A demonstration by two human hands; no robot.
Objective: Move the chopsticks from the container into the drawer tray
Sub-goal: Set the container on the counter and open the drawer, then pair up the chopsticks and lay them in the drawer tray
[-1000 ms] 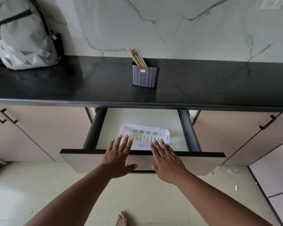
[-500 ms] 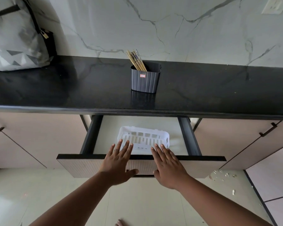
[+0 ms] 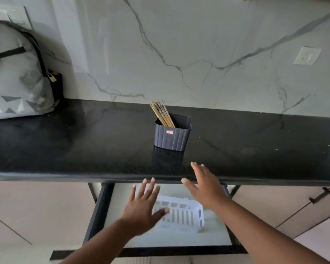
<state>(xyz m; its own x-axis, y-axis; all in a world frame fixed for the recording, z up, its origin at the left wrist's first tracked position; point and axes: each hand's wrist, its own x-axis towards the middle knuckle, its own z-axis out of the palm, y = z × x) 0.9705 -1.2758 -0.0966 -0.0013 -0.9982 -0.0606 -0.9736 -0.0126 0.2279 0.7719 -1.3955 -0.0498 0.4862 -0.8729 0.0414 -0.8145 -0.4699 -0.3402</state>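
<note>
Item: left hand. I logged it palm down over the open drawer, fingers straight and spread, thumb out to the side above the tray's near left corner. It held nothing, and I could not tell whether it touched anything beneath it.

Item: right hand. I noted it higher and farther forward, over the front edge of the table, fingers straight and loosely fanned, thumb apart. It gripped nothing; whether the palm grazed the table edge I could not tell.

Item: chopsticks. I recorded a bundle of wooden sticks standing in the container, leaning toward its left rear corner, tops clear of the rim. They stood beyond both hands, nearer the right hand's fingertips but apart from them, with bare table between.

Item: container. Dark, ribbed, open-topped, with a small red label on its front; upright on the table near the marble wall.

Item: tray. White, slotted plastic, lying inside the drawer, partly under the left hand, between the two forearms.

Item: backpack. Grey, with a small padlock, standing at the far left of the table against the wall.

Item: wall socket. Set into the marble at upper right.
</note>
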